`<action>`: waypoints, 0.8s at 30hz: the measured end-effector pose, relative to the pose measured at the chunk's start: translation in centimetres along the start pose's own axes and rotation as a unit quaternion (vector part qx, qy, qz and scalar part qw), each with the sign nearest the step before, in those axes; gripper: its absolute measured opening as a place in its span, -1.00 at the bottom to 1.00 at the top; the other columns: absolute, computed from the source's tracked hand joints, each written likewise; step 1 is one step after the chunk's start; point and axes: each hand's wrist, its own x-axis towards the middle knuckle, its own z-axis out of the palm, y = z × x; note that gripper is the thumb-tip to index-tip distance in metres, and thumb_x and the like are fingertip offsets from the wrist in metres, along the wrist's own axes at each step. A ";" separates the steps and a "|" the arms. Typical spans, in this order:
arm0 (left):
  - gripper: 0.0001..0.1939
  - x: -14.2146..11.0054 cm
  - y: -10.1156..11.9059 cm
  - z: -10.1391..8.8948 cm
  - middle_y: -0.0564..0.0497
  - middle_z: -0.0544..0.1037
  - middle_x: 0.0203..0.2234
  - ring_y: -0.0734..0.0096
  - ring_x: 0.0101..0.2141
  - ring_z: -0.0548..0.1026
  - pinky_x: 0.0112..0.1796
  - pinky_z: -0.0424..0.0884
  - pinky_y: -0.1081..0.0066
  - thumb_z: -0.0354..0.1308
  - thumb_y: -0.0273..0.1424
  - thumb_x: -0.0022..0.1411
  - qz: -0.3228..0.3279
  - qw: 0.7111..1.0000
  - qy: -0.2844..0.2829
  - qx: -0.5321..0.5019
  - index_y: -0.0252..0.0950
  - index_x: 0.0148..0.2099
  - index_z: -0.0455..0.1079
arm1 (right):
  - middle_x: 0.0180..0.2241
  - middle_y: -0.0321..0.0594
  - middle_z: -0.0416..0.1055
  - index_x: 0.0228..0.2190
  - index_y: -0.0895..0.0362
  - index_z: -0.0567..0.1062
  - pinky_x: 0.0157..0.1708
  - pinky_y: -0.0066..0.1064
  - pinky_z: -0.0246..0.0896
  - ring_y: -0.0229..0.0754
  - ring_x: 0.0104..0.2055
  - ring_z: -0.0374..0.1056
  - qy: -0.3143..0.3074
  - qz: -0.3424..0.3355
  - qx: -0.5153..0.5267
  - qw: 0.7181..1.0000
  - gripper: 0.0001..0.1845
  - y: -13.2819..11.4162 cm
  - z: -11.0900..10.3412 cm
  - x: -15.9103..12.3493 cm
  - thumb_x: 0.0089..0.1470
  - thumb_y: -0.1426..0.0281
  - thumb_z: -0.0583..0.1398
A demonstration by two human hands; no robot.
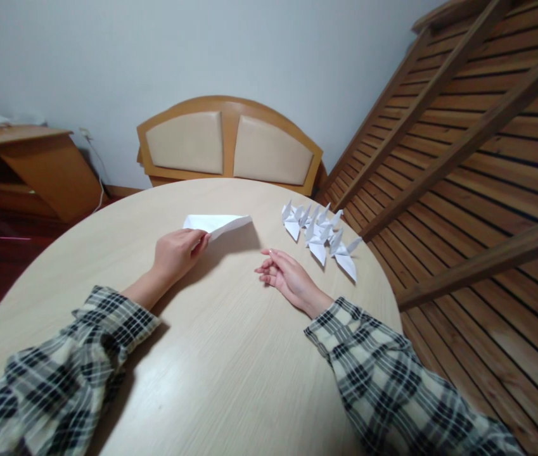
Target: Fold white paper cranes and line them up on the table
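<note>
White paper [216, 222] sits over the far half of the round tabletop [230, 367], left of centre. Left hand [177, 254] has it: fingers closed in a pinch on the near edge, thumb and fingertips together, little gap. Pinch is at the border only, probably so most of the paper stays uncovered and can be turned. Right part of the paper tapers to a corner; shadow beneath suggests that end is raised off the tabletop, likely because one hand alone supports it. Looks folded; can't tell the layers.

Right hand [292, 282] is low at the tabletop, between paper and cranes, apart from both. Fingers loosely curled, partly open, nothing seen in them. Can't tell if it rests on the surface. Relaxed pose, presumably since the left takes the hold.

White paper cranes [317, 240] stand bunched near the right edge, several overlapping, exact count unclear. Grouped there probably to keep them beyond the hands' working area; spread wings seem to prop them upright.
</note>
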 end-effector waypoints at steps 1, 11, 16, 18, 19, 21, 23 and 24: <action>-0.62 -0.1 0.7 -0.1 -0.09 0.60 -0.42 0.28 -0.40 0.53 -0.40 0.33 0.36 -0.08 -0.23 0.37 0.011 1.000 0.008 -0.022 -0.23 -0.33 0.51 | -0.41 -0.20 0.44 -0.17 0.16 0.40 -0.35 -0.43 0.36 -0.22 -0.31 0.45 -0.002 0.012 0.013 1.000 -0.73 -0.1 0.0 0.1 0.17 0.24 0.19; -0.78 -2.2 5.7 -1.2 -0.04 0.66 -0.25 0.25 -0.23 0.61 -0.22 0.51 0.26 0.08 -0.35 0.30 0.173 0.969 -0.022 -0.173 -0.19 -0.12 0.55 | -0.17 -0.11 0.51 -0.09 0.07 0.41 -0.17 -0.21 0.40 -0.12 -0.16 0.45 -0.003 0.061 0.110 0.992 -0.56 -1.2 -0.6 0.9 0.21 0.03 0.04; -0.74 -2.4 5.8 -1.2 -0.06 0.65 -0.20 0.25 -0.20 0.60 -0.18 0.52 0.24 0.04 -0.34 0.34 0.242 0.948 -0.097 -0.181 -0.16 -0.05 0.53 | -0.29 -0.12 0.53 -0.20 0.13 0.44 -0.28 -0.20 0.40 -0.06 -0.22 0.45 -0.037 0.041 0.072 0.996 -0.70 -1.7 -1.9 1.2 0.11 0.22 0.09; -0.73 -2.4 5.8 -1.1 -0.07 0.64 -0.17 0.25 -0.18 0.59 -0.15 0.51 0.23 0.02 -0.33 0.35 0.259 0.939 -0.130 -0.188 -0.16 -0.04 0.53 | -0.33 -0.13 0.53 -0.25 0.13 0.44 -0.26 -0.17 0.40 -0.04 -0.21 0.45 -0.051 0.034 0.055 0.997 -0.77 -1.7 -2.5 1.4 0.02 0.32 0.16; -0.73 -2.3 5.8 -1.1 -0.07 0.64 -0.16 0.25 -0.16 0.58 -0.13 0.51 0.23 0.02 -0.32 0.36 0.265 0.933 -0.146 -0.194 -0.16 -0.04 0.53 | -0.33 -0.14 0.54 -0.26 0.13 0.44 -0.24 -0.18 0.40 -0.05 -0.21 0.45 -0.052 0.027 0.046 0.997 -0.79 -1.7 -2.7 1.4 -0.01 0.37 0.18; -0.72 -2.3 5.7 -1.1 -0.05 0.64 -0.17 0.25 -0.15 0.57 -0.11 0.49 0.23 0.02 -0.29 0.36 0.261 0.926 -0.167 -0.215 -0.15 -0.04 0.53 | -0.30 -0.16 0.54 -0.27 0.13 0.44 -0.19 -0.23 0.40 -0.10 -0.22 0.45 -0.050 0.013 0.023 0.998 -0.78 -1.6 -3.0 1.3 -0.06 0.48 0.21; -0.71 -2.2 5.6 -1.2 -0.04 0.64 -0.19 0.25 -0.15 0.57 -0.10 0.48 0.24 -0.01 -0.26 0.37 0.221 0.931 -0.160 -0.244 -0.15 -0.05 0.52 | -0.27 -0.18 0.54 -0.25 0.13 0.44 -0.16 -0.26 0.39 -0.15 -0.23 0.46 -0.047 0.008 -0.001 0.999 -0.73 -1.5 -3.1 1.2 -0.08 0.55 0.22; -0.69 -2.0 5.5 -1.2 -0.04 0.64 -0.19 0.25 -0.16 0.57 -0.11 0.47 0.24 -0.03 -0.26 0.38 0.183 0.938 -0.142 -0.258 -0.16 -0.06 0.53 | -0.26 -0.19 0.55 -0.24 0.13 0.45 -0.15 -0.27 0.39 -0.17 -0.24 0.46 -0.045 0.010 -0.011 0.999 -0.71 -1.5 -3.1 1.2 -0.09 0.57 0.22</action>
